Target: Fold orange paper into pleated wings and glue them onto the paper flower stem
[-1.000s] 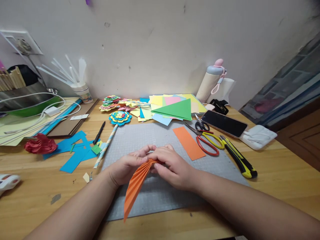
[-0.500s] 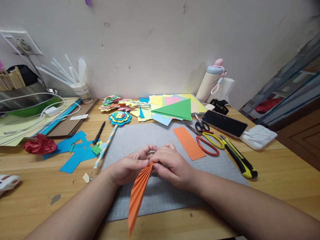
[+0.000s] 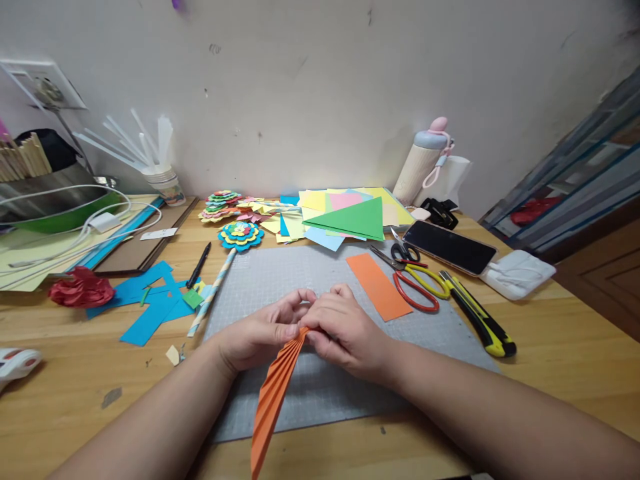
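Note:
A pleated strip of orange paper (image 3: 275,400) hangs from my fingers, its folds fanning out toward the front edge of the table. My left hand (image 3: 265,331) is closed on its upper end, the thumb pressed over the folds. My right hand (image 3: 345,331) pinches the same end from the other side, its fingers curled and partly hiding the paper. Both hands are above the grey cutting mat (image 3: 340,403). Flat on the mat, beyond my right hand, lies an orange paper rectangle (image 3: 379,287).
Scissors with red and yellow handles (image 3: 417,293), a utility knife (image 3: 477,315) and a phone (image 3: 449,247) lie at the right. Blue paper strips (image 3: 150,320), a black pen (image 3: 199,265) and a paper flower (image 3: 241,236) on a striped straw are left. Coloured sheets (image 3: 350,219) are piled behind.
The lower end of the pleated orange paper has swung slightly left and toward me. Both hands keep almost the same place and grip.

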The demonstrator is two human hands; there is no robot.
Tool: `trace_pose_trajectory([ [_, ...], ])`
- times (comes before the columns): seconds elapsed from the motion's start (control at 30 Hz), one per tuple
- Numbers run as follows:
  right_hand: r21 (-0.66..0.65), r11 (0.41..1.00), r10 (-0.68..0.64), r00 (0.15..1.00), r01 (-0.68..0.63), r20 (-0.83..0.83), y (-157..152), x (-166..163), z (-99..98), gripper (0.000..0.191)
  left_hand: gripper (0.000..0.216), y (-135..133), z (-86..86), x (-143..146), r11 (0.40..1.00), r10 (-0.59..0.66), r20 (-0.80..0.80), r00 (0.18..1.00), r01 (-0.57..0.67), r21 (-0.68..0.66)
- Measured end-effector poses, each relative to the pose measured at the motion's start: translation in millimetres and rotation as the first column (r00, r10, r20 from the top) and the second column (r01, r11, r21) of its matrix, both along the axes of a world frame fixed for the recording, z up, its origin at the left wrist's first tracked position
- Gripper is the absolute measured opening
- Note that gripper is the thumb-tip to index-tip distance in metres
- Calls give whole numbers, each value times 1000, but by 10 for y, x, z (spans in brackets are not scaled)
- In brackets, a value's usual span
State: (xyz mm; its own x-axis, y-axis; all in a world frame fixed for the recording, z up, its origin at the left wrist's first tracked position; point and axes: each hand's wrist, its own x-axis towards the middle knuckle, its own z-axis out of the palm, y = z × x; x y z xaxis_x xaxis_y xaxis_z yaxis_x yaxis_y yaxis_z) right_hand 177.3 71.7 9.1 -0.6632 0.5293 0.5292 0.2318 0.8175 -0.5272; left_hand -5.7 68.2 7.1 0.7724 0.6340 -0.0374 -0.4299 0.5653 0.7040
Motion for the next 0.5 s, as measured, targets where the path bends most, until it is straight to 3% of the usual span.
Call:
trace_pose_trajectory([
  [0.5,7,1000,9,998,-9,58,-6,14,38,15,45,7,-35,-27,999,21,14,1000,-20,-32],
])
